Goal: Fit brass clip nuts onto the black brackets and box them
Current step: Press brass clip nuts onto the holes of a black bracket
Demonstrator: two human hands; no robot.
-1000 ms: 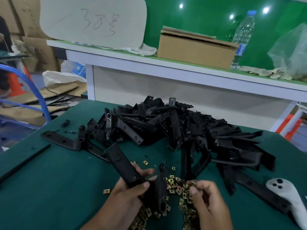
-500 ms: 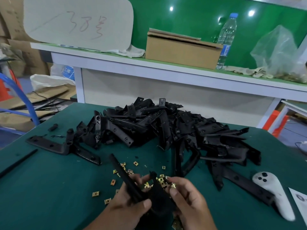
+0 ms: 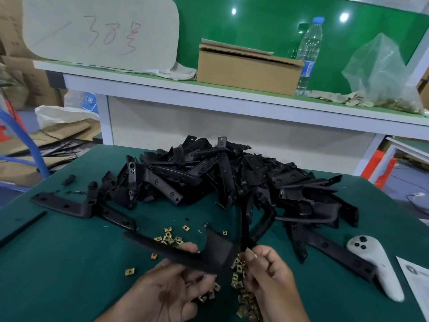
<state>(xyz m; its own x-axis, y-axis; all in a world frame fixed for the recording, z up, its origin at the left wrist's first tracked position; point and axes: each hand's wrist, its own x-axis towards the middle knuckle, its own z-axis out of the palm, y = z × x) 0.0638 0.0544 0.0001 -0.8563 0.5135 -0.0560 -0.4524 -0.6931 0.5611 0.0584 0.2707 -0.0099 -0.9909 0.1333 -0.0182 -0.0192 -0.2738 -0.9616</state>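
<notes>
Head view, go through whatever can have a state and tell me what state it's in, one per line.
left hand: grips a black bracket
right hand: pinches a brass clip nut near that bracket's edge
cardboard box: flaps down
water bottle: upright, capped
bracket pile: loose heap

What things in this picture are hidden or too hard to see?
All in the head view:
- Closed brown cardboard box on the shelf: its flaps hide the contents.
- Small brass clip nut pinched by the right hand: too small and blurred to show its shape.
- Black plastic bracket held by the left hand: fingers cover its near edge.
- Handwriting on the pale card: too faint to read.
- Both arms: cut off by the bottom edge.
</notes>
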